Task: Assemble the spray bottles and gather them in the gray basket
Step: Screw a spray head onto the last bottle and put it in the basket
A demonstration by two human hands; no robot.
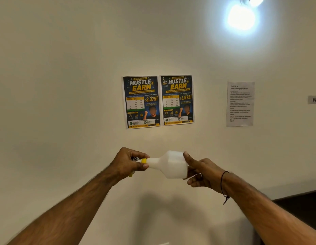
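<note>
Head view looks at a plain cream wall, with both bare forearms raised in front of it. Between the hands a white translucent plastic spray bottle lies on its side in the air, its neck to the left and its flat base to the right. The left hand is curled around the yellow-collared spray head at the neck, thumb and fingers wrapped over it; a bit of yellow trigger shows below the palm. The right hand grasps the bottle's base, thumb on top and fingers bent beneath it. A thin black cord bracelet circles the right wrist.

On the wall above the bottle hang two dark blue and yellow "Hustle & Earn" posters, side by side and touching. Well to their right is a white printed instruction sheet, and at the right edge a grey label cut off by the frame. A bright ceiling lamp glares at upper right. A dark countertop edge shows at lower right, behind the right forearm. Nothing stands between the camera and the bottle.
</note>
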